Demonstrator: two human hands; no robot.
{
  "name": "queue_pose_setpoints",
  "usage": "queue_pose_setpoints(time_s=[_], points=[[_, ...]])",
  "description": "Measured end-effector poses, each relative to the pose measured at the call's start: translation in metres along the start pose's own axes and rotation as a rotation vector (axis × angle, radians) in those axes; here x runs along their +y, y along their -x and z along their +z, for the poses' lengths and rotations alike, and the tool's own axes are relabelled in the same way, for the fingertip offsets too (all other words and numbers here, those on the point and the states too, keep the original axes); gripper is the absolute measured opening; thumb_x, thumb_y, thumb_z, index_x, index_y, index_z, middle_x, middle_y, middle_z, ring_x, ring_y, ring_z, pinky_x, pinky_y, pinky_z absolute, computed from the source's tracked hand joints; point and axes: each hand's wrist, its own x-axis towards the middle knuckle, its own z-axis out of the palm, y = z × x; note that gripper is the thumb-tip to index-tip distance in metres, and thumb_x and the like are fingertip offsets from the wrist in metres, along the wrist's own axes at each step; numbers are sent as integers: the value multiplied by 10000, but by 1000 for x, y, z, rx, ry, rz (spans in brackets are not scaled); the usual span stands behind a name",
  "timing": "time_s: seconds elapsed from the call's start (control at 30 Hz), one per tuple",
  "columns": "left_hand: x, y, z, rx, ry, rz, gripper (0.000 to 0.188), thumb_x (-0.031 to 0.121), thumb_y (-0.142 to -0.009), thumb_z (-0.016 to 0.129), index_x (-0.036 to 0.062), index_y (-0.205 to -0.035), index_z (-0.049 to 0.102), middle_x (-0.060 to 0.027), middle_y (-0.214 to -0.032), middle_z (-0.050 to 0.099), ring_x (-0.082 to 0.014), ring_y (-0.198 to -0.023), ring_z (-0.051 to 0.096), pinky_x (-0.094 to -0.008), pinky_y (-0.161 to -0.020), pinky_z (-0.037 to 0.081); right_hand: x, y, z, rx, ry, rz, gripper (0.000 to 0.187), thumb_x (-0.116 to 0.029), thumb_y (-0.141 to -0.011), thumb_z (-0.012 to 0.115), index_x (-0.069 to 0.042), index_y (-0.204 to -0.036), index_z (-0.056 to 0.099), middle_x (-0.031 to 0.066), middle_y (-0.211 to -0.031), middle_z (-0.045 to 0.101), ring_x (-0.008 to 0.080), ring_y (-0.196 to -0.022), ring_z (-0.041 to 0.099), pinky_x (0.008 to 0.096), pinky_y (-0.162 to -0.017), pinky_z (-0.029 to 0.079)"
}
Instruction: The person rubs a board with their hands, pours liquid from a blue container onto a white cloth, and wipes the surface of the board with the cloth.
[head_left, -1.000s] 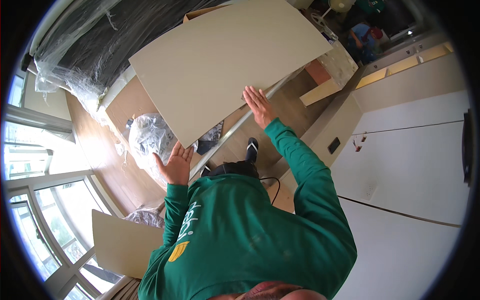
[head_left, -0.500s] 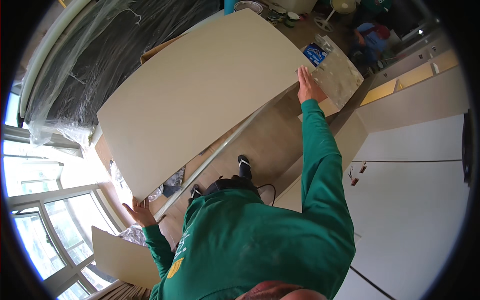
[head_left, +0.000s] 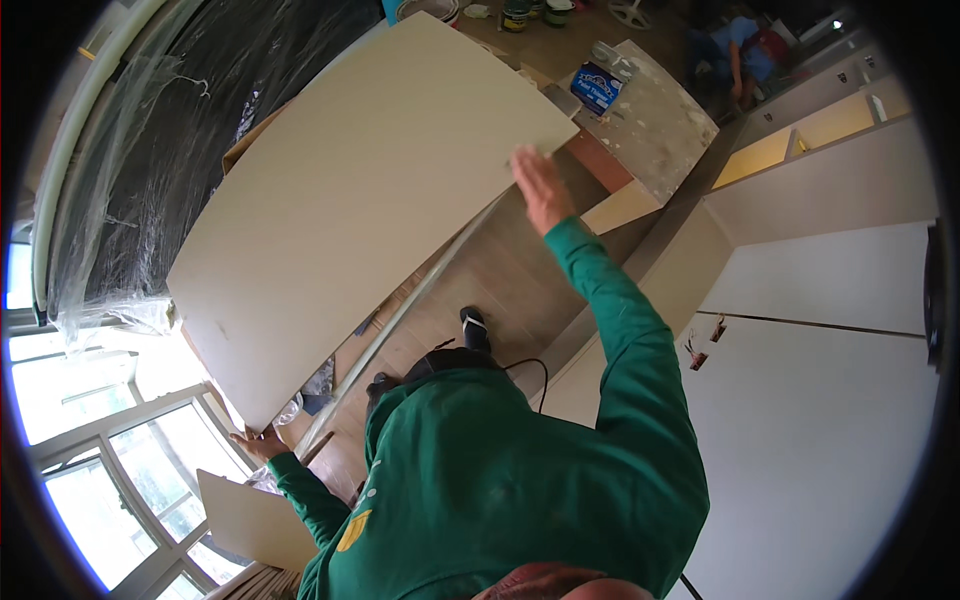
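Observation:
A large beige board (head_left: 370, 210) lies slanted across the view, far end up and to the right. My left hand (head_left: 262, 443) is at its near left corner, palm side against the edge, fingers apart rather than wrapped round it; part of the hand is hidden at the corner. Toward the board's right end, my right hand (head_left: 543, 190) is slightly blurred, its fingers stretched out flat and the tips at the near edge. Below that edge runs a long pale strip (head_left: 400, 335). What bears the board's weight is mostly hidden beneath it.
A stained work surface (head_left: 660, 130) with a blue can (head_left: 597, 88) stands beyond the board's right end. Plastic-wrapped furniture (head_left: 140, 150) lies along the left. Another beige panel (head_left: 255, 522) leans near the windows. A person (head_left: 745, 55) crouches at the far right.
The board has shifted left and somewhat toward me. My right hand has moved left with its edge, and my left hand has gone slightly lower and left.

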Motion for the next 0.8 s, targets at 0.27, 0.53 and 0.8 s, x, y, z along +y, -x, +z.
queue_pose_setpoints(time_s=[0.27,0.53,0.8], points=[[-10,-20,-7,-38,-42,59,941,666,-1004,497,137,-1667,92,-246,-1535,426,-387,-1386,472,-545,-1100,461,150,-24,-58,152,215,301,658,105,-881,478,-6,-1527,422,202,-1596,420,388,-1492,375,491,-1234,326],[-19,-16,-4,3,-31,26,885,648,-1025,464,180,-1670,80,-234,-1593,369,-403,-1416,441,-569,-1128,430,-20,4,-14,-128,-71,-142,602,46,-939,461,-5,-1537,418,183,-1605,421,358,-1519,353,501,-1250,303],[-12,-24,-11,-146,-257,79,910,659,-1016,474,140,-1660,94,-233,-1589,368,-406,-1440,413,-590,-1138,417,66,-15,-27,-9,111,29,603,44,-939,462,6,-1538,407,212,-1588,436,364,-1502,384,502,-1247,308]])
